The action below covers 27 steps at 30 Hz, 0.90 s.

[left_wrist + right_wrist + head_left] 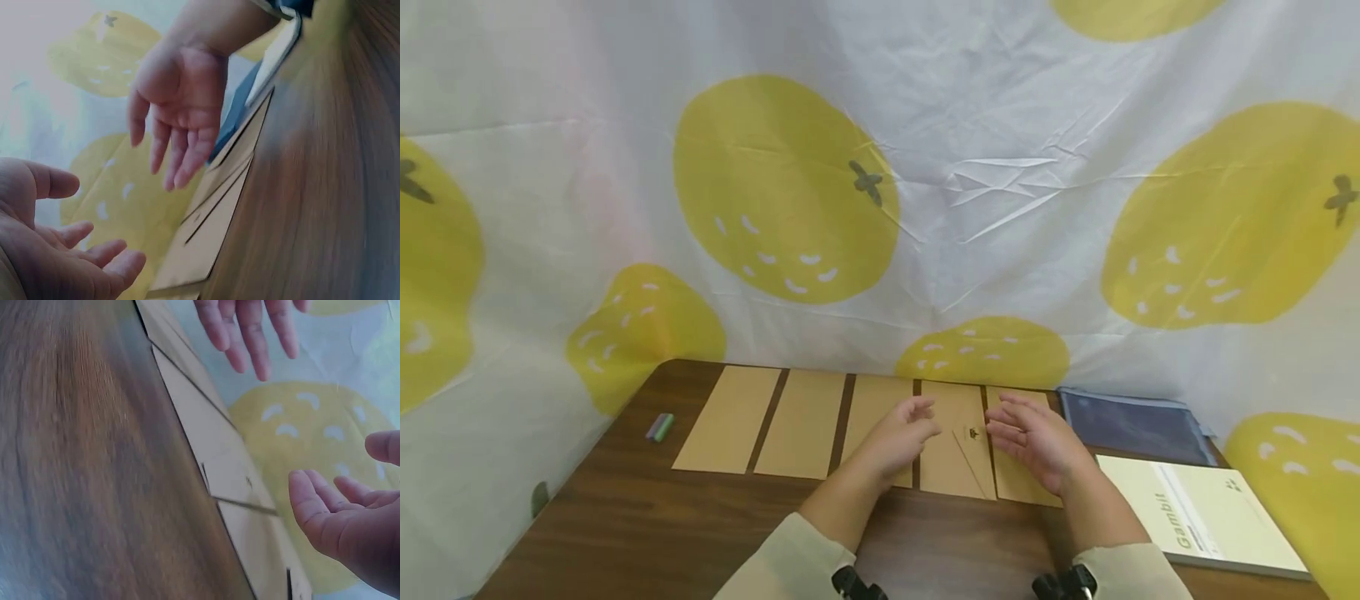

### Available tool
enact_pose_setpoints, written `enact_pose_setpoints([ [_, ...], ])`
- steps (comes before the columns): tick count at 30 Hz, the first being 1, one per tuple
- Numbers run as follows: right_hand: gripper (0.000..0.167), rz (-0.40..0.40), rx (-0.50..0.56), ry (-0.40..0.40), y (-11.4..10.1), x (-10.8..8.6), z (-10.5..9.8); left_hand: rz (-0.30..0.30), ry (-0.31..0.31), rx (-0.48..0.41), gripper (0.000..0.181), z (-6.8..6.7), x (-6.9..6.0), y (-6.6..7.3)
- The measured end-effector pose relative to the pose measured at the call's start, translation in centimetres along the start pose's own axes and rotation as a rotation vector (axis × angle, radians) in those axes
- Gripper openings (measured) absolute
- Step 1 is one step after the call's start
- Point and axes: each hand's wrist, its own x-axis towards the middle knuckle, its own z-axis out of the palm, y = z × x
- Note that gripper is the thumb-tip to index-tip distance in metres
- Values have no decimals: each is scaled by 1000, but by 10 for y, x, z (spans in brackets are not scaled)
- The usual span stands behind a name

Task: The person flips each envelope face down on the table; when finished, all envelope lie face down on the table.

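Several tan kraft-paper rectangles (797,425), perhaps notebooks or envelopes, lie side by side along the back of the dark wooden table (647,533). My left hand (895,437) hovers over the middle of the row, fingers loosely bent and holding nothing. To its right my right hand (1033,437) hangs above the rightmost rectangle, palm turned inward, also holding nothing. Between the hands, one rectangle (943,467) shows a slanting line and a small dark emblem. Both wrist views show the relaxed fingers apart from the paper pieces.
At the right lies a pale pad marked "Gambit" (1225,517), with a blue zip pouch (1135,425) behind it. Small purple and green pieces (660,427) sit at the left. A white curtain with yellow fruit prints (985,250) hangs behind the table.
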Motion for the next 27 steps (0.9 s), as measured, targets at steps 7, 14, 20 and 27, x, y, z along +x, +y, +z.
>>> enact_pose_setpoints([
  [7, 66, 25, 11, -10, 8, 3, 0, -26, 13, 14, 63, 10, 1, -2],
  [14, 68, 30, 8, -8, 9, 3, 0, -60, 19, 50, 63, 10, -1, -7],
  [20, 67, 35, 22, -2, 8, 1, 3, -62, 7, 57, 60, 11, 1, -11],
  [27, 68, 28, 46, 7, 10, 3, 1, -41, 23, 78, 59, 14, 2, -15],
])
